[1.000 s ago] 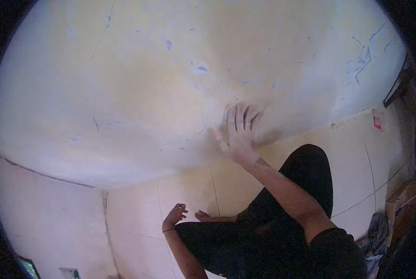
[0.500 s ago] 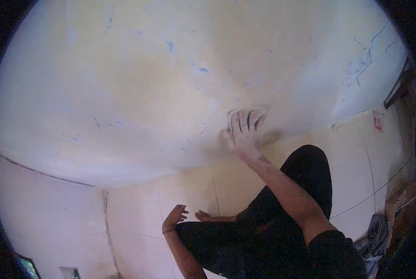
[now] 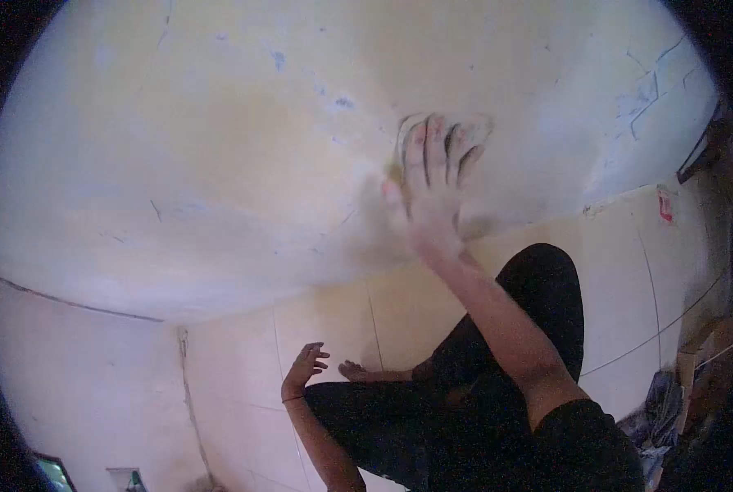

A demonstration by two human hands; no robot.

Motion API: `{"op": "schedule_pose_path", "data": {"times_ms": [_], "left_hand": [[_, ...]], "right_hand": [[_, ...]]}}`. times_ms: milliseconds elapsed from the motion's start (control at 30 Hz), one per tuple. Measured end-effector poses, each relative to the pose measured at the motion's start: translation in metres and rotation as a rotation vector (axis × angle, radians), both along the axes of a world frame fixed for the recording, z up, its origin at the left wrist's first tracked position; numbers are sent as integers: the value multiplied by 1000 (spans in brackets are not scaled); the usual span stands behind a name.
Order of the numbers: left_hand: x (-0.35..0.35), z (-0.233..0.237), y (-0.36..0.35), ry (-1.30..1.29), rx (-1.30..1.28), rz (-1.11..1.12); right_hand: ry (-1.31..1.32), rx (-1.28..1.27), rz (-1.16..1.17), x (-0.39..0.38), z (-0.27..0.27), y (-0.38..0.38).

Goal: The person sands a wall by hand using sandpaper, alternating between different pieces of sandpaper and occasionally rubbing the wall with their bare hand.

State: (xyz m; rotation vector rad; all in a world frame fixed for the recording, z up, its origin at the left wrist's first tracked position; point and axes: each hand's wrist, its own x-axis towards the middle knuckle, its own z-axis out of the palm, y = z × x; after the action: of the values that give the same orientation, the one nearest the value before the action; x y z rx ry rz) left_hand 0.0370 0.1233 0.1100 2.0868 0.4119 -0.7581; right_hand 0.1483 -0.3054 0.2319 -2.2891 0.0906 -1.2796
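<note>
My right hand, dusted pale, lies with its fingers stretched over a whitish sheet that looks like sandpaper. It presses the sheet flat against the wall; the sheet's edges show beyond my fingertips, and the rest is hidden under the hand. Bluish chips and thin cracks mark the wall's cream paint. My left hand holds nothing; its fingers hang loosely apart, with the wrist by my bent knee in black trousers.
My bare foot rests on the tiled floor. A thin cable crosses the tiles at right, near a cardboard box and a dark plastic bag. A small red-and-white wrapper lies where floor meets wall.
My right hand has slid up the wall with the sandpaper, the arm stretching further. My left hand stays by the knee; the view has shifted slightly.
</note>
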Motion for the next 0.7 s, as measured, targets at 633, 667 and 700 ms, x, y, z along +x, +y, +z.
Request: {"op": "schedule_pose_path", "data": {"times_ms": [633, 667, 700], "left_hand": [[2, 7, -6, -49, -57, -24], [0, 10, -7, -15, -30, -11], [0, 7, -1, 71, 35, -2]], "right_hand": [[32, -16, -23, 3, -25, 20], [43, -34, -24, 7, -32, 18], [47, -56, -32, 10, -38, 14]]}}
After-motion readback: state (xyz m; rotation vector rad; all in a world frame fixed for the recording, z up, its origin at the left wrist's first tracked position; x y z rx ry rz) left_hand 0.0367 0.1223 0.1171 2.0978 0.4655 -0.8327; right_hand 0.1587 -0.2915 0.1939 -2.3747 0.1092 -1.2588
